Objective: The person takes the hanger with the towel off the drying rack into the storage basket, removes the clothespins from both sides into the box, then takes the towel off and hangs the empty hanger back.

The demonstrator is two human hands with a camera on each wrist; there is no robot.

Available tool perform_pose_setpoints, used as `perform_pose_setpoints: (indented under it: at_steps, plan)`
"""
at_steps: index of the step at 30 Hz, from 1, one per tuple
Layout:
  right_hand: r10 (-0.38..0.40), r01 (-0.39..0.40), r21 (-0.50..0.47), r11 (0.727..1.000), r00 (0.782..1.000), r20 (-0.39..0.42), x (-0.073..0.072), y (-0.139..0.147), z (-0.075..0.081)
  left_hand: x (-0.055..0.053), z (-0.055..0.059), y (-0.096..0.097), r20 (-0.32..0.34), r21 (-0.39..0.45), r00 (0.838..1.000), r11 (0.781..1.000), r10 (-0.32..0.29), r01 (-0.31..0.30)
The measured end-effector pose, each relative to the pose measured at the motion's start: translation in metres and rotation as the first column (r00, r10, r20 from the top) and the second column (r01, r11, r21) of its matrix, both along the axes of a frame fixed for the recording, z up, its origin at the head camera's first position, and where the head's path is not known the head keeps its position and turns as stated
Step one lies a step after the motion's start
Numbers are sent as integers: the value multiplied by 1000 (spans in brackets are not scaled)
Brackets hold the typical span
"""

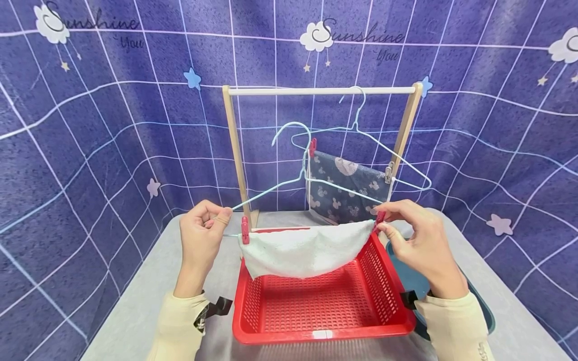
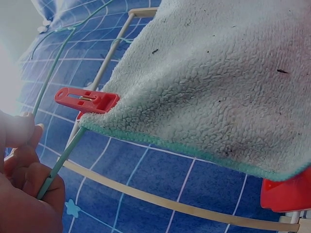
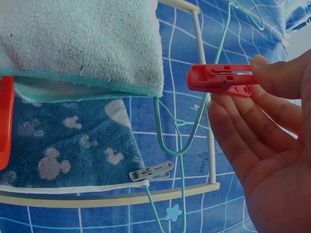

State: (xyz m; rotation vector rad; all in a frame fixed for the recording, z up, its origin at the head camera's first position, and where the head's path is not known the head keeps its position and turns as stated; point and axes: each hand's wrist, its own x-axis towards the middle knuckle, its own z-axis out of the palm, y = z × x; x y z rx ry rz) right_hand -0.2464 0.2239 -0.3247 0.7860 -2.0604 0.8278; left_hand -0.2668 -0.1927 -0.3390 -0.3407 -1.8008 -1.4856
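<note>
While the white cloth [image 1: 307, 253] hangs from the front hanger [image 1: 304, 173] over the red basket [image 1: 280, 337], its long axis runs left to right, and the hanger's hook rises from the middle and curls over to the left. The left hand [image 1: 203, 225] has its fingers curled round the hanger's left end; the fingers of the right hand [image 1: 420, 235] pinch a red peg [image 1: 380, 218] just beside the cloth's right corner, and a second red peg [image 1: 245, 230] clips the left one. Behind them a printed blue cloth [image 1: 347, 198] hangs from the back hanger [image 1: 356, 125] on a single rack [image 1: 293, 92], clipped by a third red peg [image 1: 313, 148] and one grey peg [image 1: 389, 173]: two cloths, two hangers, four pegs in all. One teal basin [image 1: 410, 273] sits to the basket's right on the pale grey bench [image 1: 135, 311], and a blue-purple curtain [image 1: 90, 150] with clouds and stars hangs behind
</note>
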Motion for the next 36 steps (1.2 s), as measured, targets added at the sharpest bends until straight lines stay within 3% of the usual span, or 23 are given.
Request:
perform_pose_setpoints:
  at_steps: [8,36]
  plan:
    - [4,-4,-26,1000,1000,-11,-2,0,2,-2,1,0,-7,13,1000,1000,-19,20]
    - [-175,172,-78,982,984,-33,6,17,-9,-3,0,-2,-9,28,1000,1000,-10,10]
